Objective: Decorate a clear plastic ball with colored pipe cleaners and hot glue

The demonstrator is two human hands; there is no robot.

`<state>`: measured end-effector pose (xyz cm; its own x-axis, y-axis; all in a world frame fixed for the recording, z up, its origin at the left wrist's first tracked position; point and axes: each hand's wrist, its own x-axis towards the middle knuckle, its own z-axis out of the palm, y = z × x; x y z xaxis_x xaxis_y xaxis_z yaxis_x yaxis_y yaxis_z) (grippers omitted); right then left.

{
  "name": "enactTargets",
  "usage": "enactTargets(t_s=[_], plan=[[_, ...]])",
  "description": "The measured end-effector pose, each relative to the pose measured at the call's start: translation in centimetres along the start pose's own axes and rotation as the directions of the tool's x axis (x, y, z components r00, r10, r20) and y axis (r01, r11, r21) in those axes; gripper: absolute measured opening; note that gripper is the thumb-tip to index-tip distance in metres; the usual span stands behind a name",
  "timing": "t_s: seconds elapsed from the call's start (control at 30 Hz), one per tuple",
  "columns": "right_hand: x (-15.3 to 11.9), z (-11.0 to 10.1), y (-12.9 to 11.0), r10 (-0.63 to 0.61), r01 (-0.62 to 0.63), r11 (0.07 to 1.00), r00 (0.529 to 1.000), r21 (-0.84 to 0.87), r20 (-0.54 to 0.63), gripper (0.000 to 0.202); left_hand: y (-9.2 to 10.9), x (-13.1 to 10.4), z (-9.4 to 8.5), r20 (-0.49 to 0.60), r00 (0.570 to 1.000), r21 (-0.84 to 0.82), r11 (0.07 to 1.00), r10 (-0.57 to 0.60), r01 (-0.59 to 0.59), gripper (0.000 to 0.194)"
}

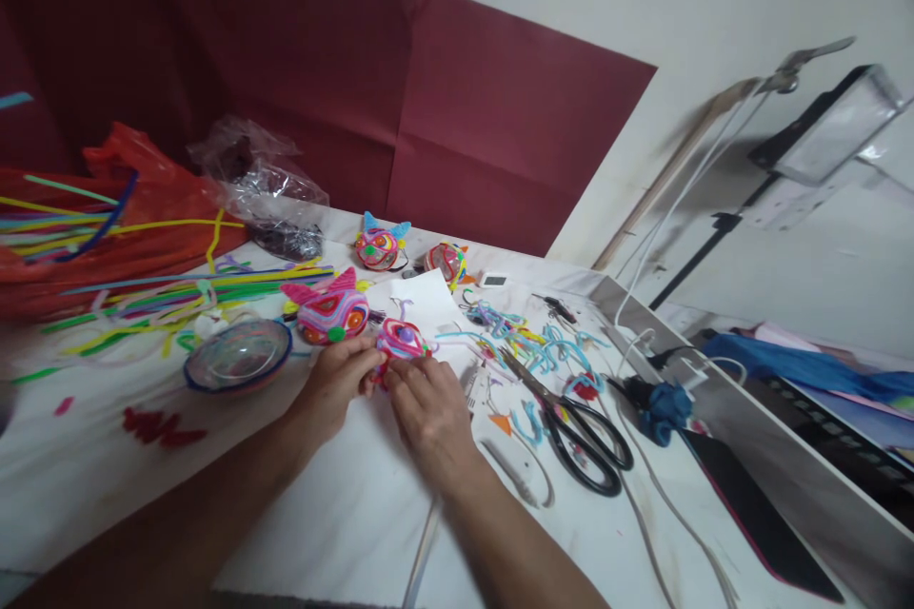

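Both my hands are closed round a small round craft ornament (401, 339) covered in pink, red and blue pipe cleaners, with a purple ball on it. My left hand (341, 373) pinches its left side, and my right hand (428, 400) lies over its lower right edge. Fingers hide its lower part. Just behind my left hand sits a pink cat-faced ornament (332, 312) with pointed ears, orange eyes and a green nose. Left of it is a clear plastic dome (239, 354) with a dark blue rim. Black-handled scissors (571, 423) lie right of my right hand.
Pipe cleaners (192, 290) spill from a red plastic bag (135, 171) at left. Two more ornaments (381, 245) stand at the back beside white paper (428, 300). Cut pipe-cleaner scraps (553, 352), a glue gun (477, 385) and cables (646, 485) lie at right.
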<state>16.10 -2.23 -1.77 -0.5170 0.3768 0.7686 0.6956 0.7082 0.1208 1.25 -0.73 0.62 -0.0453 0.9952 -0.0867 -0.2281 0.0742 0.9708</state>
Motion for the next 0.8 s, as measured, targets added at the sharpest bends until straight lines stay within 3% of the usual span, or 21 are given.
enactTargets(t_s=[0.6,0.7,0.8], plan=[[0.22,-0.49,0.38,-0.038,0.039,0.998,0.999,0.045,-0.015,0.018,0.05,0.23,0.03,0.010,1.000,0.035,0.999,0.010,-0.010,0.022],[0.18,-0.42,0.29,0.019,-0.013,0.994,0.998,0.109,-0.061,0.018,-0.17,0.50,-0.03,-0.007,1.000,0.036,0.999,0.026,-0.025,0.025],[0.07,-0.43,0.08,0.154,-0.131,0.962,0.985,0.238,-0.080,0.021,-0.34,0.77,-0.15,-0.022,0.999,0.031,0.999,0.037,-0.036,0.027]])
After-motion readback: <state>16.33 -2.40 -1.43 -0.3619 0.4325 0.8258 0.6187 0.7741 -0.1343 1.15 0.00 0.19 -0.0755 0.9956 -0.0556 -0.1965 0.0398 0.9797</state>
